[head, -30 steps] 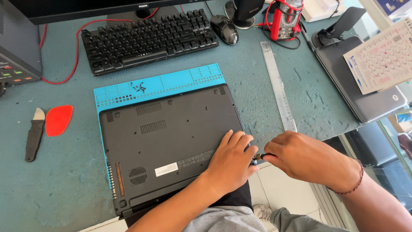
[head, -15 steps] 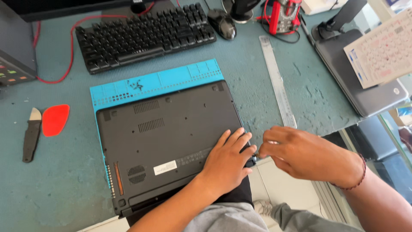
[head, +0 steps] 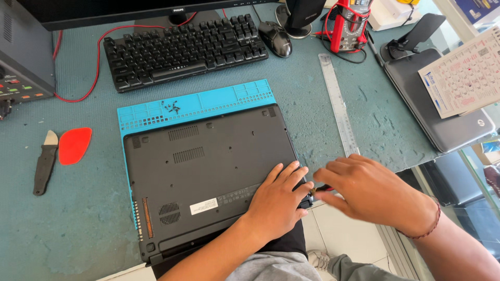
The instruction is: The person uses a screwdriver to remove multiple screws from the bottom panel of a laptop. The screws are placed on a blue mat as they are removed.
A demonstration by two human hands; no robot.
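Head cam, looking down at desk: black laptop [head: 208, 177] lies upside down, base up, on a blue work mat [head: 192, 106] w/ small screws [head: 171, 107] in one of its tray slots. Laptop's long axis runs left-right across the desk, slightly skewed; near edge hangs over the desk edge toward the person's lap, far edge points toward the keyboard [head: 182, 49]. L hand [head: 276, 200] flat on the near right corner of the base, fingers spread and pressed down, holding nothing, just pinning the case. R hand [head: 372, 195] just beside that same corner, off the desk edge, fingers curled narrow round a small dark tool [head: 317, 190], tip w/ red bit showing betw. the two hands; prob. a screwdriver, too hidden to be sure. Tool's axis approx. left-right, tip pointing left at the laptop's right edge, touching or nearly so; can't tell which. So corner lies left of R fingers, under L fingertips; both hands equally near. Elsewhere: steel ruler [head: 338, 104] right of mat, long axis away from person; red pry pick [head: 74, 145] and knife-like tool [head: 46, 161] at left; mouse [head: 276, 39], red multimeter [head: 349, 23], 2nd grey laptop [head: 437, 99] w/ calendar card [head: 463, 73] at far right.
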